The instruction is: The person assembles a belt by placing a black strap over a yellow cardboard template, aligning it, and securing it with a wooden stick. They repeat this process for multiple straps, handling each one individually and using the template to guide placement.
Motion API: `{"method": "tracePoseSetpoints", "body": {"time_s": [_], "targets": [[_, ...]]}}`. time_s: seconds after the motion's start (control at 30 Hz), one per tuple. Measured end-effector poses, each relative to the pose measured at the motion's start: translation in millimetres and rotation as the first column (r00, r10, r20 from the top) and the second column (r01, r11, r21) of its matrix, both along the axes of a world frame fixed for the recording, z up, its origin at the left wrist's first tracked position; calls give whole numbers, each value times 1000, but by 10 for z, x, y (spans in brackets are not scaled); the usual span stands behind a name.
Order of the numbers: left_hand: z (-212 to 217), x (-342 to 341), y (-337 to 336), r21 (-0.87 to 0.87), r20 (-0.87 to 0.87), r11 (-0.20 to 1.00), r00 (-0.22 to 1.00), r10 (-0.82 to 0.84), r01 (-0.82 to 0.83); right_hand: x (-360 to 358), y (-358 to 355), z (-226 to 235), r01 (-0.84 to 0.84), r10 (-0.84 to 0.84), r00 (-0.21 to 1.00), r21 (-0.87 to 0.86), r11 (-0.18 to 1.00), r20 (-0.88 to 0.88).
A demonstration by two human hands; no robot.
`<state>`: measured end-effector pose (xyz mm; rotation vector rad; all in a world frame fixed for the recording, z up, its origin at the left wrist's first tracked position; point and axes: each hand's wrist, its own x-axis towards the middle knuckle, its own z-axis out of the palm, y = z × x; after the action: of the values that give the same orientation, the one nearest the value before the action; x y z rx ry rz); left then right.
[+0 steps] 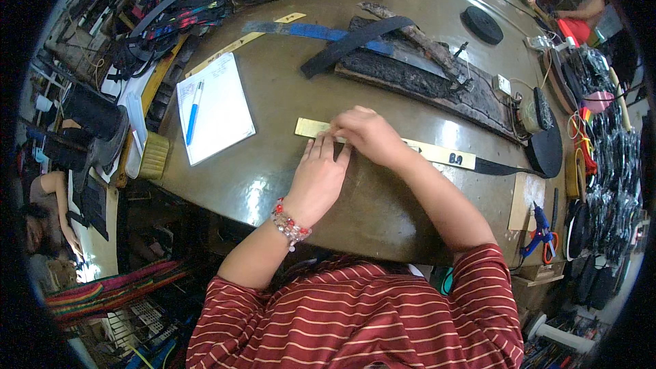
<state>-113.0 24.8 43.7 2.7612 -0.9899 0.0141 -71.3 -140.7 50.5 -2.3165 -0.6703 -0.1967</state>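
A long, flat yellow measuring strip (pixel 439 153) lies across the brown table in front of me. My left hand (pixel 320 181), with a beaded bracelet at its wrist, rests with straight fingers against the strip's near edge. Just beside it, my right hand (pixel 369 135) reaches over the strip with curled fingers pressed together. The two hands' fingertips almost meet, and whatever lies between them is hidden. From the strip's right end, a black webbing strap (pixel 504 167) runs to a black roll (pixel 544 152) at the table's right side.
Left on the table lies a white notepad (pixel 220 113) with a blue pen (pixel 195 113). Beyond my hands are a dark, worn board (pixel 410 92) and another black roll (pixel 482 25). A blue glue gun (pixel 539 229) and orange-handled scissors (pixel 551 247) lie at right. Other people are nearby.
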Motion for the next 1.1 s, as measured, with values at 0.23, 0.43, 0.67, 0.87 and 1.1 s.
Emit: {"method": "tracePoseSetpoints", "body": {"time_s": [0.23, 0.43, 0.67, 0.87, 1.1], "targets": [[61, 17, -5, 57, 2, 998, 999, -37, 37, -144, -522, 10, 388, -94, 894, 649, 655, -439], [131, 37, -16, 130, -10, 989, 997, -70, 71, -245, -436, -145, 467, -101, 817, 550, 693, -568], [222, 180, 21, 188, -8, 965, 983, -182, 180, 16, -225, -60, -7, 42, 989, 232, 973, -143], [257, 276, 10, 276, 31, 925, 959, -281, 262, 96, -174, -132, -173, 174, 985, 27, 984, -17], [268, 285, 41, 258, 32, 926, 955, -294, 276, 150, -140, -116, -224, 224, 974, -19, 974, 18]]}}
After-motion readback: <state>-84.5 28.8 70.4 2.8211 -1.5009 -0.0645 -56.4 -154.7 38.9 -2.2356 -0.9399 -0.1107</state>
